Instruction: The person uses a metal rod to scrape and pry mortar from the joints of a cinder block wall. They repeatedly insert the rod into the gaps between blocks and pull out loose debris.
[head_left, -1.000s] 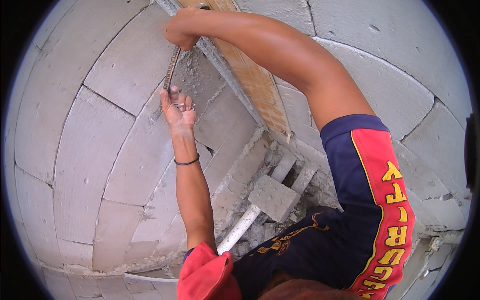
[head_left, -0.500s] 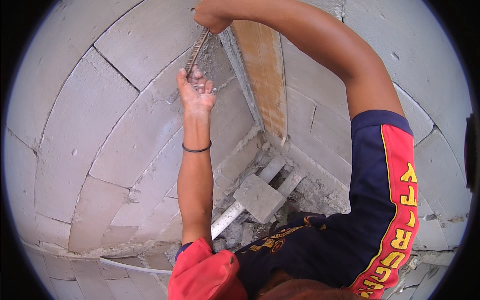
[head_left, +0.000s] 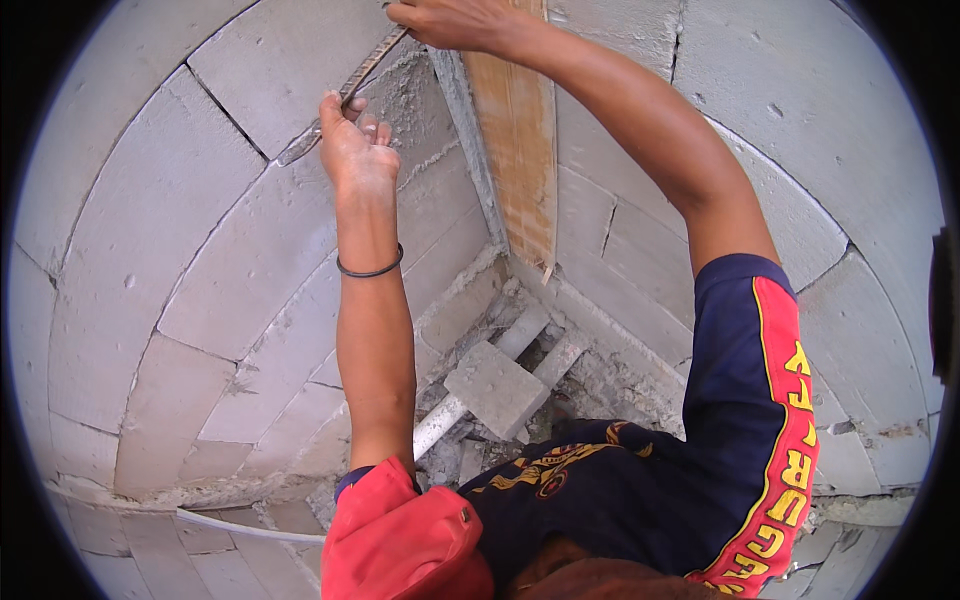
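Before the grey block wall, a ribbed steel bar [head_left: 374,66] runs slantwise between my two hands. My left hand [head_left: 362,150] is closed around its lower part, palm turned up, with a black band on the wrist. Past the left fingers a flat, grey, blade-like end [head_left: 299,146], in line with the bar, lies against or close to the wall near a block joint. My right hand [head_left: 450,20] grips the upper end of the bar at the top edge of the view, its fingers partly cut off.
A brown wooden board [head_left: 513,150] stands upright in the corner beside a grey strip [head_left: 470,140]. Below lie a square concrete block [head_left: 497,388], a white pipe [head_left: 438,424] and rubble. A pale strip [head_left: 245,526] runs at the lower left. Block walls [head_left: 640,270] rise on both sides.
Both hands and the bar have moved left and upward in the view. The bar leans more, and its flat end shows more clearly beyond my left hand. The whole view has shifted slightly.
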